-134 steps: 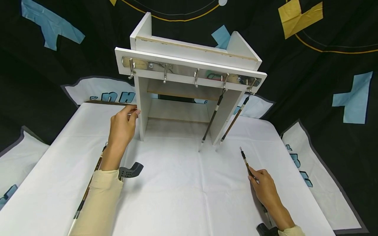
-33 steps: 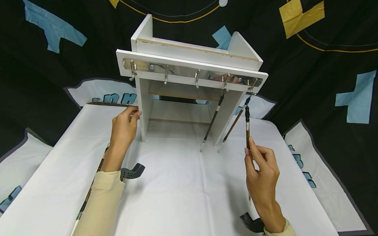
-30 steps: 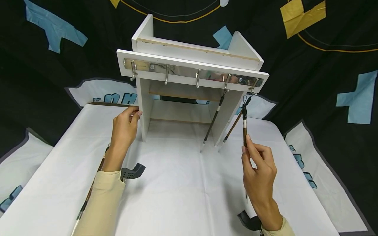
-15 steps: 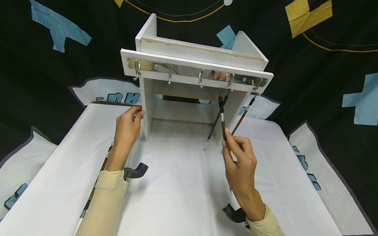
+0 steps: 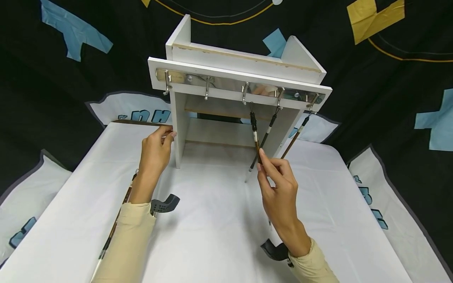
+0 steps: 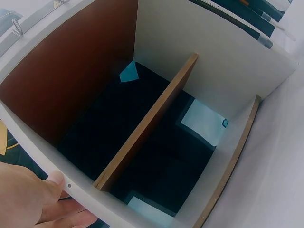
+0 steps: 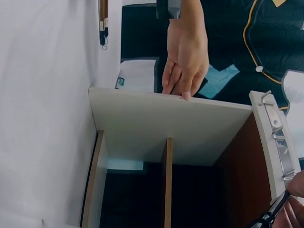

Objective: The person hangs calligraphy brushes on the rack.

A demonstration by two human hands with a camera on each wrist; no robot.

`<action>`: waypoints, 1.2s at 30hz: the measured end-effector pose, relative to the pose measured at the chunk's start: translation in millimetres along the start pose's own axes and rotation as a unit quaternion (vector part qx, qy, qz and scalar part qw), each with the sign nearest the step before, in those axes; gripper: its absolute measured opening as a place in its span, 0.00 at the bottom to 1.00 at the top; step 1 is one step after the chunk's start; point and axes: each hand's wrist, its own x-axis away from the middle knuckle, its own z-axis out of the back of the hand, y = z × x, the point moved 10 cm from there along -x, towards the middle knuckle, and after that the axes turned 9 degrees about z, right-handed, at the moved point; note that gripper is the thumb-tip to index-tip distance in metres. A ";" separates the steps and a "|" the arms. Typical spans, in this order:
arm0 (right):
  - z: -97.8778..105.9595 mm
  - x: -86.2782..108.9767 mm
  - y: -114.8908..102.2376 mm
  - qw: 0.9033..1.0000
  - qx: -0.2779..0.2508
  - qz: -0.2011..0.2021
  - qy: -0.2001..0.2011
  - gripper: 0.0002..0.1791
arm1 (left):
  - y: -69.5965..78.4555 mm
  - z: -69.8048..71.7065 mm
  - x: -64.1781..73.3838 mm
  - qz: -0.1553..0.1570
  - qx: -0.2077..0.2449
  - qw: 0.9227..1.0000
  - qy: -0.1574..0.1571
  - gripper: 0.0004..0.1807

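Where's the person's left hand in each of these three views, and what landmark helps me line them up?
Head: the left hand is left of centre, at the shelf's left side panel.
Left wrist: lower-left corner, thumb on that panel's edge.
Right wrist: top, just right of centre, at the panel's edge.
Shared landmark: the metal hook rail, upper middle in the head view, top left in the left wrist view, right edge in the right wrist view.

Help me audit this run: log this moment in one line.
left hand: holds shelf; right hand: pinches brush near middle hook; two brushes hung; one brush on table
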 end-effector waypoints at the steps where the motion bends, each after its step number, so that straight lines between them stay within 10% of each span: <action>1: -1.1 -0.4 0.3 1.000 -0.001 -0.001 -0.001 0.27 | -0.2 -0.4 -0.3 0.000 0.000 1.000 -0.001 0.18; 36: -33.0 5.4 20.2 0.999 0.006 -0.035 -0.005 0.26 | -1.3 0.8 -1.1 0.000 0.004 1.000 -0.001 0.18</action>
